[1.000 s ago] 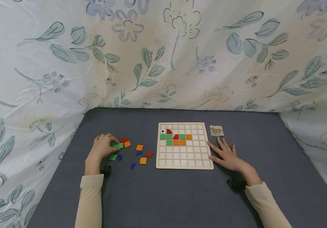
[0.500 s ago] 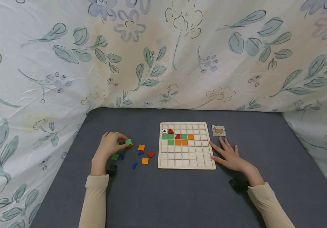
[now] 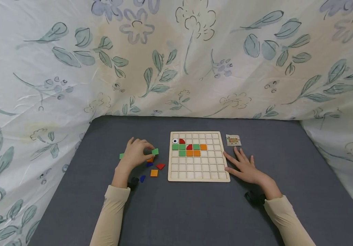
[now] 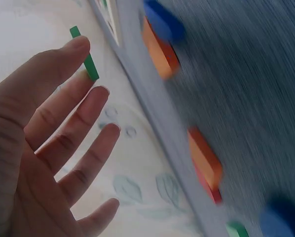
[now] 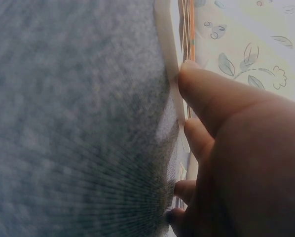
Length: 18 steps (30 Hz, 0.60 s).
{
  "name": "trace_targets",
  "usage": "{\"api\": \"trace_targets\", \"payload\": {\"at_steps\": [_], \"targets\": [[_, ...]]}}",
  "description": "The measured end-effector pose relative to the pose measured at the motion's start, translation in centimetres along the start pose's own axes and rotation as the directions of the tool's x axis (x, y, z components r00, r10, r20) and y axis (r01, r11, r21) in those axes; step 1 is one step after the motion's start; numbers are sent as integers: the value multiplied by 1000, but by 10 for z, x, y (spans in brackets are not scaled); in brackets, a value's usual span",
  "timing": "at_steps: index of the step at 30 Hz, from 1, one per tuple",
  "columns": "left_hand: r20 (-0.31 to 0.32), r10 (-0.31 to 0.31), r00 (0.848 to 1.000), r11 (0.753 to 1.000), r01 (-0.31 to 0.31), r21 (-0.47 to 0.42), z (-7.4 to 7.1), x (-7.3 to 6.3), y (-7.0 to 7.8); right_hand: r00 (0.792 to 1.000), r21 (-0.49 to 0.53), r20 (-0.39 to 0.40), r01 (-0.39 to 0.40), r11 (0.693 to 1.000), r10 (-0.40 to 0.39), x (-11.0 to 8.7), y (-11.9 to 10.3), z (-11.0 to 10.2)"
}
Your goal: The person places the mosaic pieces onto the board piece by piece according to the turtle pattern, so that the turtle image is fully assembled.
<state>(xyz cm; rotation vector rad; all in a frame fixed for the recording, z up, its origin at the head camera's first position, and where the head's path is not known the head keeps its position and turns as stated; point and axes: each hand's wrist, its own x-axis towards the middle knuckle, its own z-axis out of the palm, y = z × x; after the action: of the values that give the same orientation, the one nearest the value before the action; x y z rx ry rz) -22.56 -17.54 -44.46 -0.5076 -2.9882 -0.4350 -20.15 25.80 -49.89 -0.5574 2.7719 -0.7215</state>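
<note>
My left hand (image 3: pixel 134 154) pinches a green square tile (image 3: pixel 155 151) between thumb and forefinger, above the loose tiles left of the board. In the left wrist view that tile (image 4: pixel 84 53) is seen edge-on at the fingertips, and the other fingers are spread. The wooden grid board (image 3: pixel 194 173) holds green, orange and red tiles plus an eye tile (image 3: pixel 175 140) in its upper left rows. My right hand (image 3: pixel 247 169) lies with fingers extended at the board's right edge. In the right wrist view the thumb and forefinger touch the board's rim (image 5: pixel 173 74).
Loose on the dark cloth lie an orange square (image 3: pixel 154 173), a red piece (image 3: pixel 160 166), a blue piece (image 3: pixel 142 178) and a green tile (image 3: pixel 121 156). Some pieces are hidden under my left hand. A small picture card (image 3: pixel 233 140) lies beyond my right fingertips.
My left hand has lifted the green tile from the loose pile and carried it to the right, towards the board. My right hand stays at the board's edge.
</note>
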Motion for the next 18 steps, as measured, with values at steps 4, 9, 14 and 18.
{"api": "trace_targets", "payload": {"at_steps": [4, 9, 14, 18], "targets": [[15, 25, 1000, 1000, -25, -1, 6, 8, 14, 1000, -14, 21, -13, 1000, 13, 2, 4, 1], [22, 70, 997, 998, -70, 7, 14, 20, 31, 999, -13, 25, -19, 1000, 19, 1, 0, -1], [35, 107, 994, 994, -107, 3, 18, 31, 50, 1000, -10, 21, -16, 1000, 16, 1, 3, 0], [73, 124, 990, 992, -125, 12, 21, 40, 64, 1000, 9, 0, 11, 1000, -11, 1, 3, 1]]}}
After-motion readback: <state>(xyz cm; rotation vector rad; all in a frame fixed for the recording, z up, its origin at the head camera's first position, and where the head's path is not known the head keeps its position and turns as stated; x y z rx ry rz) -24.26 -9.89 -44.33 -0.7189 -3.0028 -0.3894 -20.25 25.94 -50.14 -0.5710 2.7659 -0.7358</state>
